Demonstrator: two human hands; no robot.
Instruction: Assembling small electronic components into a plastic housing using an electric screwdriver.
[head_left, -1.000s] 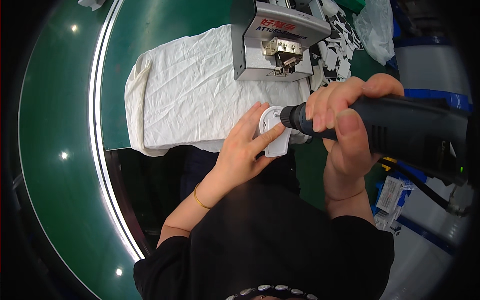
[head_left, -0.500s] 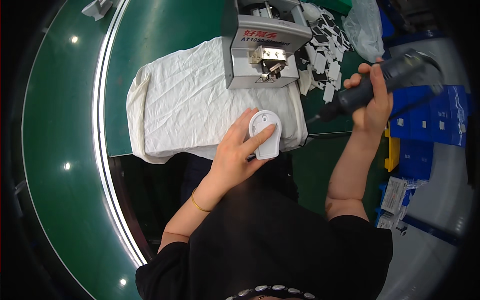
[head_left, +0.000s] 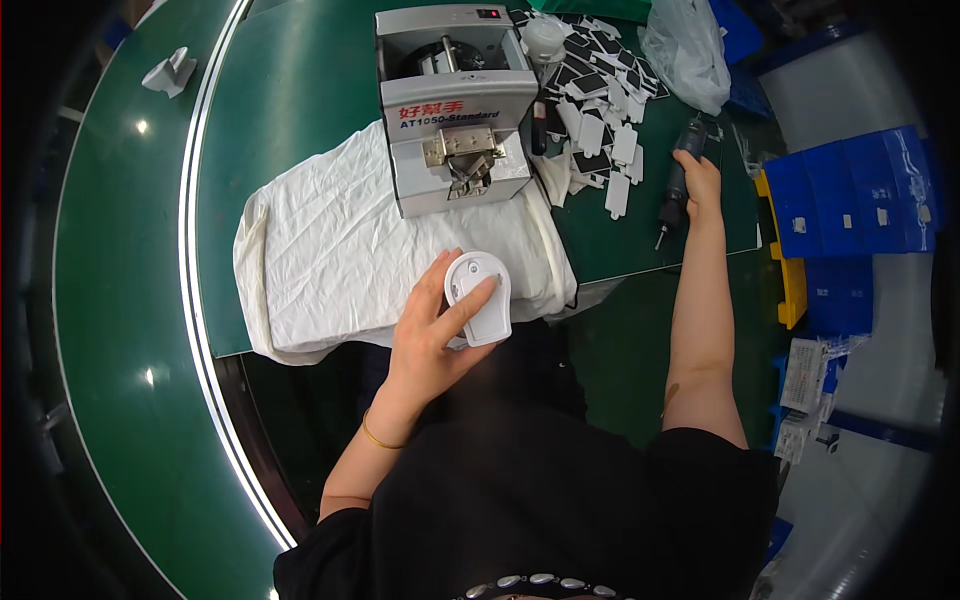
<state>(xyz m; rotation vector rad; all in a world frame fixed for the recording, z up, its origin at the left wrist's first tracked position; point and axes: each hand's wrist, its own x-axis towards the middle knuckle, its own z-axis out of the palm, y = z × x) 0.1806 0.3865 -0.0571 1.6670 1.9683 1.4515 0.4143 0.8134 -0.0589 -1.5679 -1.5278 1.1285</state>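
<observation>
My left hand (head_left: 428,325) grips a white plastic housing (head_left: 490,318), rounded at one end and squared at the other, with its hollow side up. The thumb lies inside it, and small screw holes show near the rounded end. Below the housing is the front part of a white cloth (head_left: 335,240). Out to the right, my right hand (head_left: 703,182) has its fingers round a dark electric screwdriver (head_left: 673,196). The tool is at the table's right side, its bit pointing toward me; whether it rests on the tabletop I cannot tell.
A grey screw-feeding machine (head_left: 455,110) stands on the cloth's far edge. Right of it lies a heap of white and black flat parts (head_left: 600,100), with a clear plastic bag (head_left: 688,55) behind. Blue bins (head_left: 845,200) stand far right. A white part (head_left: 168,72) sits on the left green surface (head_left: 120,300).
My right hand has carried the screwdriver from a raised, slanted position to the table's right side, bit now toward me. The left hand still holds the housing. The whole view has shifted.
</observation>
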